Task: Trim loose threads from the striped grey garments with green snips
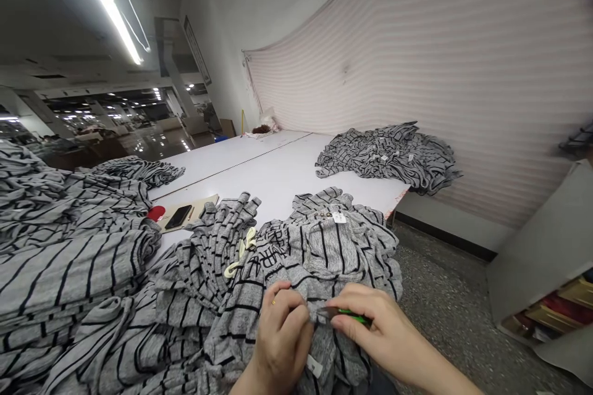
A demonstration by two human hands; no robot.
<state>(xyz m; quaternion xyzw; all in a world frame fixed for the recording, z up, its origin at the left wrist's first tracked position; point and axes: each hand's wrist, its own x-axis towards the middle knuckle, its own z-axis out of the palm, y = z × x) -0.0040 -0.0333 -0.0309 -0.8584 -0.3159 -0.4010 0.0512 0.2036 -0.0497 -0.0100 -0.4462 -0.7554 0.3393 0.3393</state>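
Left hand (282, 345) and right hand (384, 327) directly over a heap of gray knit garment with black stripes (319, 253). The left hand is curled, pinching a fold of the fabric. The right hand grips a green-handled cutter (348, 316) between thumb and fingers, its dark tip at the same fold, with the hands just apart. A white tag (315, 366) lies below the left hand, and a cream drawstring (241, 252) lies farther up the heap. The heap rests on a white surface (273, 179), whose edge runs above a speckled floor (445, 302) on the right. To the left, stacked striped garments (60, 253) rise beside the heap. Beyond are a smartphone (178, 216) on a tan folder (202, 205) and another striped pile (389, 157).
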